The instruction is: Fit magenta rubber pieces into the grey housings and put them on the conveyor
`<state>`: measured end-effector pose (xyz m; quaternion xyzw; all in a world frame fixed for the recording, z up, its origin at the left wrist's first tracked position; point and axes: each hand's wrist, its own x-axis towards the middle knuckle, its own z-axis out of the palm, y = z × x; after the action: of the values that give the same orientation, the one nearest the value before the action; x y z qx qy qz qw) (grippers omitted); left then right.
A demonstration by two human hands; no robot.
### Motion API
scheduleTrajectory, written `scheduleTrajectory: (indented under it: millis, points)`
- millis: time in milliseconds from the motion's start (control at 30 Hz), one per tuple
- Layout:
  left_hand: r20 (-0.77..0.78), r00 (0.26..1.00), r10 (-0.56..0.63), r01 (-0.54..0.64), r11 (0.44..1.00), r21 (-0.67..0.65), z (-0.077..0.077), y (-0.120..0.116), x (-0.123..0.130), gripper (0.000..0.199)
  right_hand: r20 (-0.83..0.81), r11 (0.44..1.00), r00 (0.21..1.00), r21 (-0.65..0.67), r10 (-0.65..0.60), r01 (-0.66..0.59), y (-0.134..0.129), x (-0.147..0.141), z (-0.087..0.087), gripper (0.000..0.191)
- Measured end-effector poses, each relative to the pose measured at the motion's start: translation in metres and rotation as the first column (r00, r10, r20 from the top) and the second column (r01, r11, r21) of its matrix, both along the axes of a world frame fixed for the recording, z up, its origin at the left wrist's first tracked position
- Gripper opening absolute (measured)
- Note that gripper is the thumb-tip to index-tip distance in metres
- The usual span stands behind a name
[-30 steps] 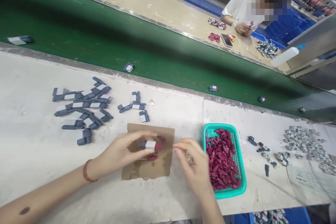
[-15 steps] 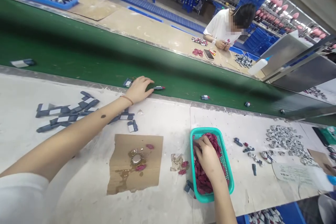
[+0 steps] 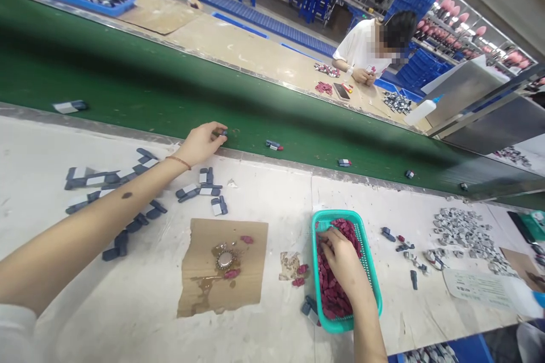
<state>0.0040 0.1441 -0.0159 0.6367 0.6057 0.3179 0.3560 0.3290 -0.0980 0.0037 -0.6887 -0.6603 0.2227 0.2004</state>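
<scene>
My left hand (image 3: 203, 144) reaches over the near edge of the green belt (image 3: 166, 96), thumb and fingers closed around a small dark grey-blue plastic piece (image 3: 223, 133) that they partly cover. On the right, my right hand (image 3: 340, 252) is down in a turquoise basket (image 3: 374, 289) full of dark red plastic pieces (image 3: 334, 298). Its fingers are curled among them, and anything between the fingertips is hidden. Just right of my left hand, a grey-blue piece with a white side and red end (image 3: 275, 146) lies on the belt.
Brown cardboard (image 3: 247, 289) holds a bottle cap (image 3: 225, 260), wet patches and red pieces. Grey-blue pieces (image 3: 212, 190) lie around my left forearm. White-grey parts (image 3: 460, 229) are heaped at right. Across the belt, a co-worker (image 3: 361, 48) handles small parts; another person's arm shows farther left.
My left hand has drawn back leftwards and closed on a grey-blue piece. Pieces on the belt have shifted right. My right hand stays in the basket, and the view has shifted slightly.
</scene>
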Motion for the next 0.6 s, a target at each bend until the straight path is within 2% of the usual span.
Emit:
scheduleTrajectory:
  millis: [100,167,267,333,433,533,600]
  points:
    - [0.2,0.98,-0.011,0.033,0.994,-0.106,0.012,-0.029,0.001,0.039,-0.202,0.998,0.977,0.007,-0.06,0.063,-0.004,0.005,0.004,0.024]
    - [0.333,0.943,-0.022,0.091,0.976,-0.195,0.018,-0.054,0.0,0.038,-0.366,0.991,0.922,0.01,-0.123,0.136,-0.008,0.007,0.009,0.021]
    - [0.548,0.835,0.06,0.179,0.91,-0.373,0.025,-0.092,-0.004,0.042,-0.553,0.966,0.805,-0.001,-0.215,0.258,-0.012,0.002,0.016,0.017]
    - [0.625,0.769,0.135,0.228,0.855,-0.466,0.026,-0.115,-0.006,0.046,-0.625,0.955,0.743,-0.011,-0.238,0.297,-0.014,-0.009,0.02,0.015]
    - [0.643,0.736,0.21,0.229,0.817,-0.529,0.021,-0.144,-0.009,0.045,-0.647,0.968,0.74,0.011,-0.184,0.25,-0.012,-0.04,0.025,0.01]
    - [0.632,0.736,0.243,0.192,0.82,-0.539,0.012,-0.164,-0.01,0.044,-0.592,0.994,0.805,0.061,-0.038,0.092,-0.007,-0.08,0.023,0.01]
    - [0.616,0.752,0.236,0.167,0.835,-0.524,0.008,-0.173,-0.009,0.041,-0.542,0.995,0.838,0.094,0.063,-0.014,-0.003,-0.105,0.015,0.014]
